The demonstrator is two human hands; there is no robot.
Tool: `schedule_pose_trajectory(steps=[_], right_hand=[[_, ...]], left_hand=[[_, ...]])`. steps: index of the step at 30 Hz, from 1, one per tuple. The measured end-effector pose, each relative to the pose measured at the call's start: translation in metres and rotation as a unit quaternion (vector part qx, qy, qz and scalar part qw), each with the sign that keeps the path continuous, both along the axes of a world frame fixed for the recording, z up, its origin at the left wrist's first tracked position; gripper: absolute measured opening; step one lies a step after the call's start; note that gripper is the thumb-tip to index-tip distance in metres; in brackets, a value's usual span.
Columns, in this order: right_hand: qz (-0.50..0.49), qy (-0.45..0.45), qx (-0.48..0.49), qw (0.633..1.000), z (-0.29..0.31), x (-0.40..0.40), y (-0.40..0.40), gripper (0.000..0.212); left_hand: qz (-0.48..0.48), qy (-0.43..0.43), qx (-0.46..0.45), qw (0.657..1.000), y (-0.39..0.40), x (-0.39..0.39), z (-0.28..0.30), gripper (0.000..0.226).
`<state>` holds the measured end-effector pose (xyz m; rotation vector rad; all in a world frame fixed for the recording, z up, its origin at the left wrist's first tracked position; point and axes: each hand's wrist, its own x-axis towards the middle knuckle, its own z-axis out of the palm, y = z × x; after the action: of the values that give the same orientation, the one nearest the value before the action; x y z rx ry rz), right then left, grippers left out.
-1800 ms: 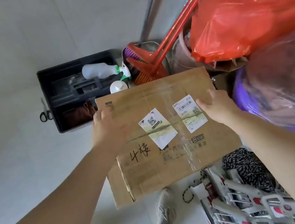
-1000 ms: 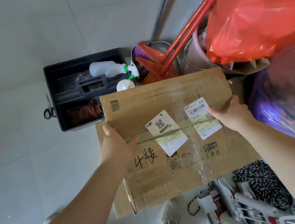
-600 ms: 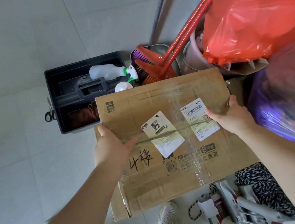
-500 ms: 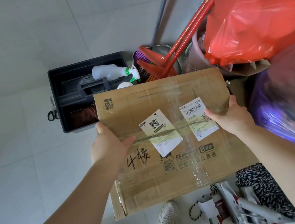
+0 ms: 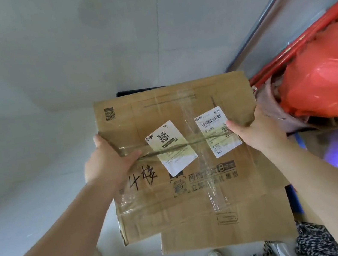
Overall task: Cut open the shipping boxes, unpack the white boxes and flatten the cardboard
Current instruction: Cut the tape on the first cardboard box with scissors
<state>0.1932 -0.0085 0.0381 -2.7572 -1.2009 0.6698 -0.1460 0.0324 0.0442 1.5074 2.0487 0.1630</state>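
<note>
Flattened brown cardboard (image 5: 197, 190), taped and bearing two white labels, held up flat.

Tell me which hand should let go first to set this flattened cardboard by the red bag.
Probably left. The right hand grips the flattened cardboard on the edge nearest the red bag, so it can guide it there; the left hand holds the far edge.

Matt brown cardboard (image 5: 197, 190) under glossy clear tape (image 5: 214, 192).

Two flattened cardboard sheets (image 5: 184, 170), two labels (image 5: 170, 148), two hands (image 5: 106, 161).
</note>
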Motion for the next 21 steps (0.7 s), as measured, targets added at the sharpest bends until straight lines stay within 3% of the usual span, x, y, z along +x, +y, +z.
schedule_pose_trajectory(steps=[11, 21], right_hand=[[0.137, -0.054, -0.011, 0.989, 0.062, -0.215, 0.112, 0.115], [0.230, -0.047, -0.026, 0.972, 0.059, -0.456, 0.184, 0.116]], left_hand=[[0.128, 0.006, 0.008, 0.992, 0.021, -0.210, 0.051, 0.078], [0.222, 0.035, 0.007, 0.974, 0.032, -0.430, 0.057, 0.091]])
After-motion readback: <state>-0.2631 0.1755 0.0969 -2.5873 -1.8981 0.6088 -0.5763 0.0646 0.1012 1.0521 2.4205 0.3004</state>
